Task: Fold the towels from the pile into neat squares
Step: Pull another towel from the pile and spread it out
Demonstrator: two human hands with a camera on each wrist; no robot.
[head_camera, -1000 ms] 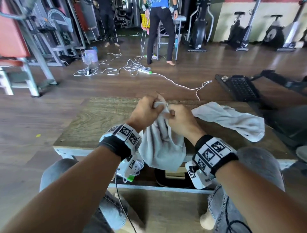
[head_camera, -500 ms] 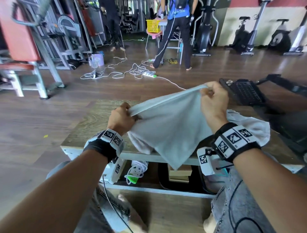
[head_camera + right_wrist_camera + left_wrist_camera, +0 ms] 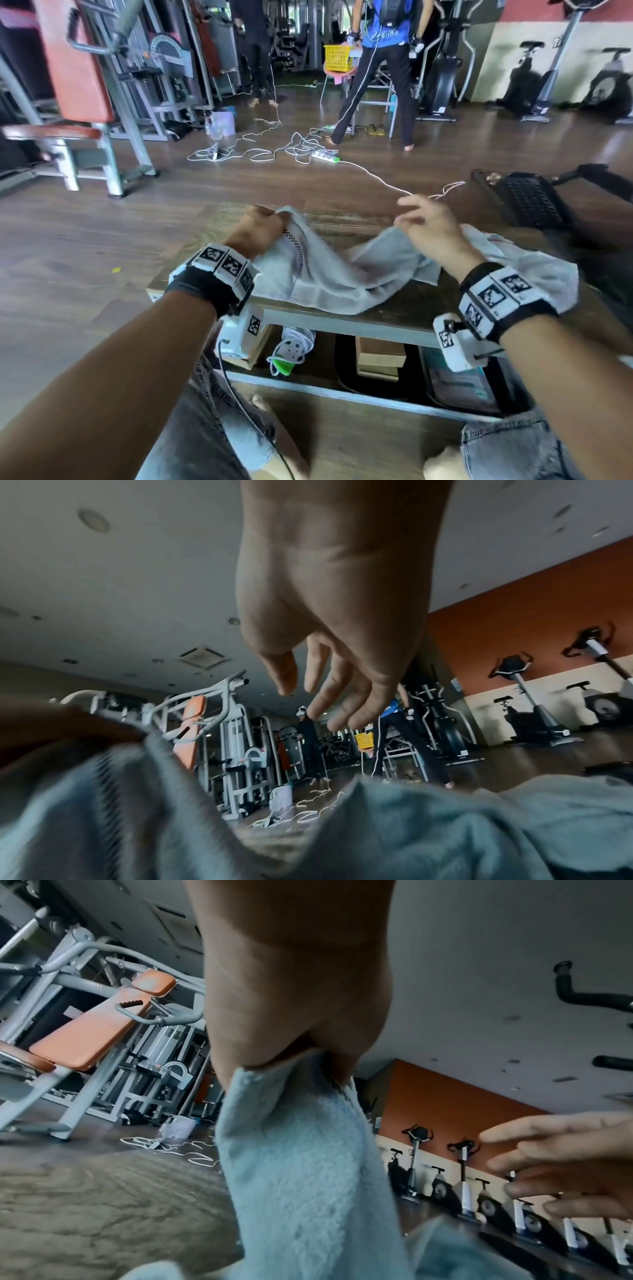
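Observation:
A pale grey towel [image 3: 342,274] lies rumpled across the wooden table [image 3: 342,219], its near edge hanging over the front. My left hand [image 3: 260,226] grips its far left corner; in the left wrist view the towel [image 3: 301,1164] hangs from my curled fingers [image 3: 291,1031]. My right hand [image 3: 424,222] hovers just above the towel's right end, fingers spread and holding nothing; the right wrist view shows the loose fingers [image 3: 329,685] over the towel [image 3: 411,831]. A second grey towel [image 3: 534,270] lies crumpled on the table behind my right wrist.
Under the table sit a coiled white cable [image 3: 291,346], a cardboard box [image 3: 376,356] and a dark bin. White cables and a power strip [image 3: 325,157] lie on the floor beyond. Gym machines stand left; a person [image 3: 380,68] stands by a yellow basket [image 3: 339,56].
The towel, held up stretched between both hands half a second ago, now lies on the table. My right hand has let go of its corner; my left hand still holds its corner.

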